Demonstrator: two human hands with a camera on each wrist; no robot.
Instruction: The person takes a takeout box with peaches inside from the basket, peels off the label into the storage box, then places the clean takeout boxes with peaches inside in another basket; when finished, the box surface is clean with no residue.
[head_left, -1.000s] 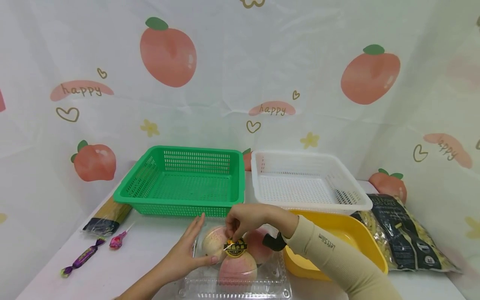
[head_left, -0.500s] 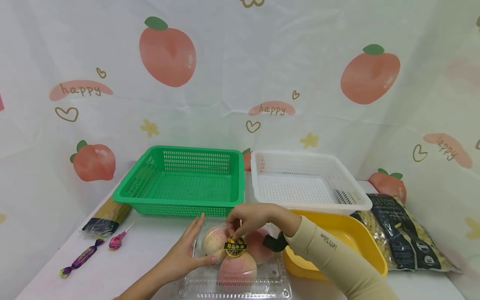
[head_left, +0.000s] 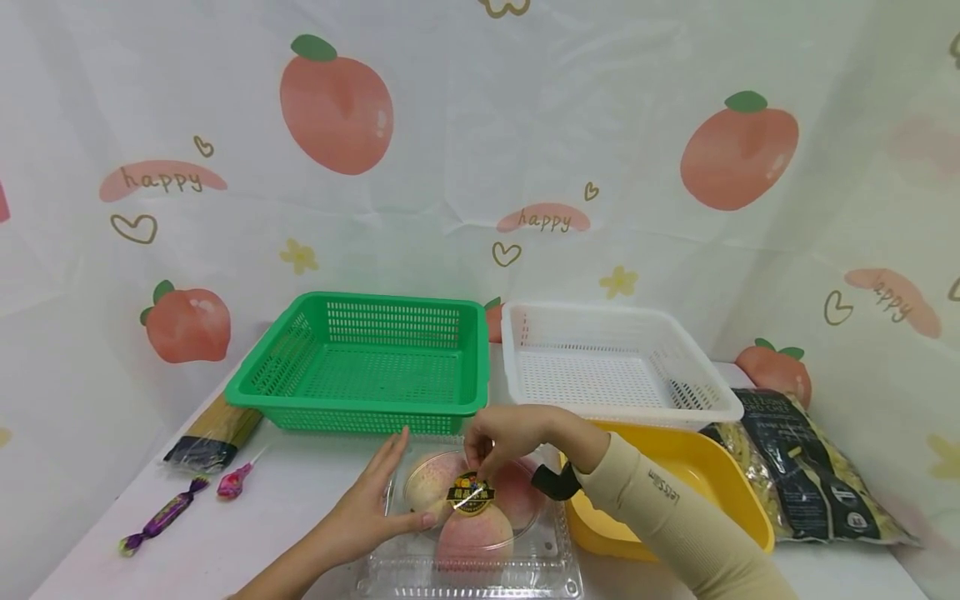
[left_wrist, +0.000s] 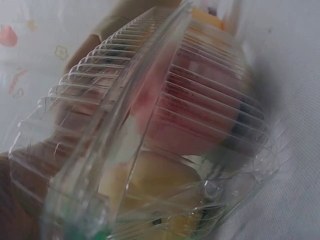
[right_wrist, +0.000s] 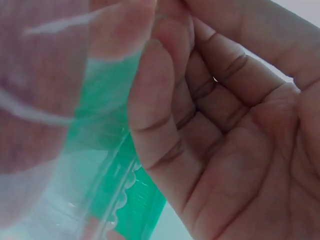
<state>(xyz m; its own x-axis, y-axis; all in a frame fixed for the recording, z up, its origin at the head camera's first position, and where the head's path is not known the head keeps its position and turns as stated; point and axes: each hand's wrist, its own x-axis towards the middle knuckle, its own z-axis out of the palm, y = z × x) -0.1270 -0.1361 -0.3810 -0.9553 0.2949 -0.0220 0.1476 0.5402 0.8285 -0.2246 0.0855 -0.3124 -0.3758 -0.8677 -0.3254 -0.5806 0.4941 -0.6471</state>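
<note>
A clear plastic clamshell box lies on the table in front of me with pink and cream peaches inside. On its lid is a round black-and-gold sticker. My left hand steadies the box's left side, fingers straight and the thumb resting on the lid. With curled fingers, my right hand pinches at the sticker's upper right edge; the fingertips partly cover that edge. In the right wrist view the fingers are bent close against the clear lid. Ribbed box walls fill the left wrist view.
Behind the box stand a green basket and a white basket. A yellow basin sits to the right, beside a bag of pasta. At left lie a noodle pack, a lollipop and a purple-wrapped candy.
My right hand has shifted slightly right, from the sticker's top to its upper right edge. The left hand and the box have stayed in place.
</note>
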